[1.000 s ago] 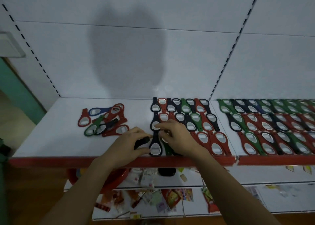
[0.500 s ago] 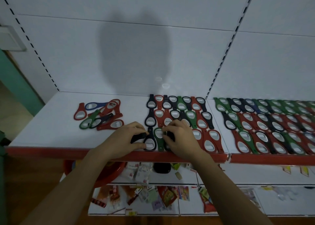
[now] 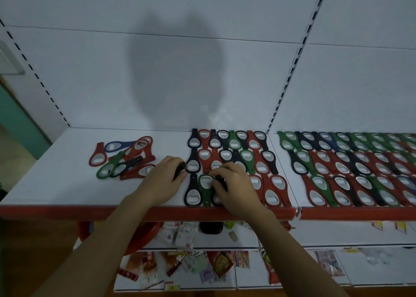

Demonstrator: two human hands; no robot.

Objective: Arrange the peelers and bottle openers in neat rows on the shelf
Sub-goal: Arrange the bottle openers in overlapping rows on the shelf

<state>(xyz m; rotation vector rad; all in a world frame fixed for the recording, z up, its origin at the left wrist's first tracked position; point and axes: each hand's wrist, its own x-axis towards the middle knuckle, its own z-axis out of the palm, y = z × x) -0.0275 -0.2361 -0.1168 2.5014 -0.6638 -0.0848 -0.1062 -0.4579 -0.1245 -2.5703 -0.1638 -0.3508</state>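
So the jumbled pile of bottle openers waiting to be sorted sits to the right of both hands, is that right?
No. The head view shows that jumbled pile sitting to the left of the left hand and the right hand, not the right.

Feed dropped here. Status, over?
Left hand grips black opener. Right hand pinches second opener, front row. Loose pile unsorted, far left.

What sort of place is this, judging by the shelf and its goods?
Most likely a shop. The white shelf has a red front strip and slotted uprights, many identical bottle openers lie in rows, and packaged goods lie on the lower shelf.
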